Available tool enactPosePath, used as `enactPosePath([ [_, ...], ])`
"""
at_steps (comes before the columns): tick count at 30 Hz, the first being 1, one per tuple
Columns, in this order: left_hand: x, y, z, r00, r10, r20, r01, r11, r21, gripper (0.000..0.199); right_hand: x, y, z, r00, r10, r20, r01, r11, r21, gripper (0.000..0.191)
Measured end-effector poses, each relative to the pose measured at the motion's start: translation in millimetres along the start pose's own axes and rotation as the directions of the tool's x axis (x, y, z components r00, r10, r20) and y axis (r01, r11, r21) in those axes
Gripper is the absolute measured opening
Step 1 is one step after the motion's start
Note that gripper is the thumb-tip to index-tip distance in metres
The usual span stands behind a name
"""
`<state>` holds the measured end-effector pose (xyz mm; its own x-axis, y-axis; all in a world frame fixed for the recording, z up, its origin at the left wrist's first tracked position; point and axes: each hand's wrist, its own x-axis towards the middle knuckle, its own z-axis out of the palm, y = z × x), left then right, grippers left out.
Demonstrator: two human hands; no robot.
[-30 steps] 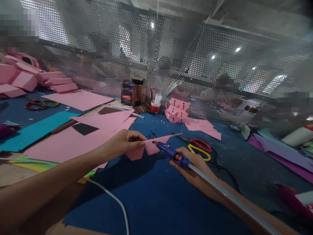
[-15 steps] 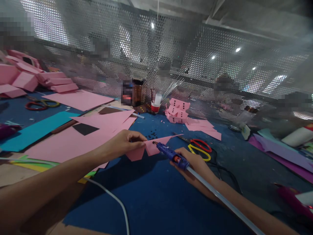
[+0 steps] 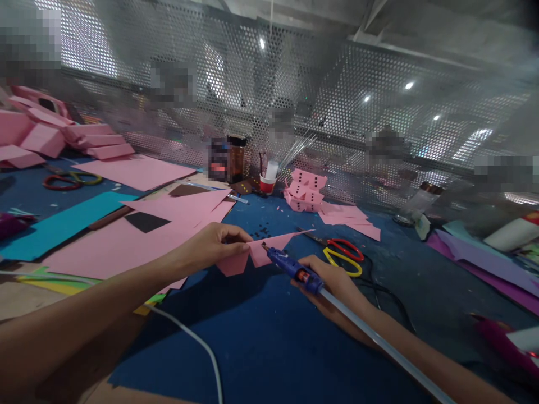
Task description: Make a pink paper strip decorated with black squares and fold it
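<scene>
Between thumb and fingers, my left hand pinches a folded pink paper piece above the blue table. My right hand is wrapped round a blue hot glue gun, with a long clear glue stick sticking out of its back. The gun's nozzle is at the pink paper, close to my left fingertips, and a small black bit shows at the tip. Several tiny black squares lie on the table just behind the paper. Scissors with red and yellow handles rest beyond my right hand.
Large pink sheets and a turquoise strip lie left. Pink pieces with black dots stand near the perforated metal screen. A white cable crosses the front; purple sheets are at right.
The glue gun's tip has shifted very slightly left along the pink paper, together with my right hand. My left hand keeps its place.
</scene>
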<state>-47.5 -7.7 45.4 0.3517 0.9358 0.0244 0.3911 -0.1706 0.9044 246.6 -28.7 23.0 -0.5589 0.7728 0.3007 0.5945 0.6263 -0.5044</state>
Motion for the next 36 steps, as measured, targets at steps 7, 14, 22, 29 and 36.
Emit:
enactPosePath([
  [7, -1, 1, -0.2, 1.0, -0.004, -0.001, 0.004, 1.0, 0.003, 0.03, -1, 9, 7, 0.998, -0.02, -0.059, 0.015, 0.996, -0.082, 0.031],
  [14, 1, -4, -0.5, 1.0, 0.009, -0.014, -0.009, 1.0, -0.001, 0.027, 2, -2, 2, 0.997, 0.056, -0.045, -0.058, 0.997, -0.041, 0.026],
  [22, -1, 0, -0.3, 1.0, -0.003, -0.013, 0.003, 1.0, 0.005, 0.03, 3, -11, -4, 0.996, 0.088, -0.017, -0.088, 0.996, -0.016, 0.029],
  [29, 0, -2, -0.8, 1.0, 0.022, -0.006, -0.022, 0.999, 0.03, 0.03, 3, -9, -5, 0.996, 0.086, 0.012, -0.086, 0.996, -0.022, 0.031],
  [36, 0, 0, -1.1, 1.0, 0.012, -0.013, -0.012, 1.0, 0.009, 0.032, 1, -7, -4, 0.997, 0.073, -0.011, -0.073, 0.996, -0.045, 0.027],
])
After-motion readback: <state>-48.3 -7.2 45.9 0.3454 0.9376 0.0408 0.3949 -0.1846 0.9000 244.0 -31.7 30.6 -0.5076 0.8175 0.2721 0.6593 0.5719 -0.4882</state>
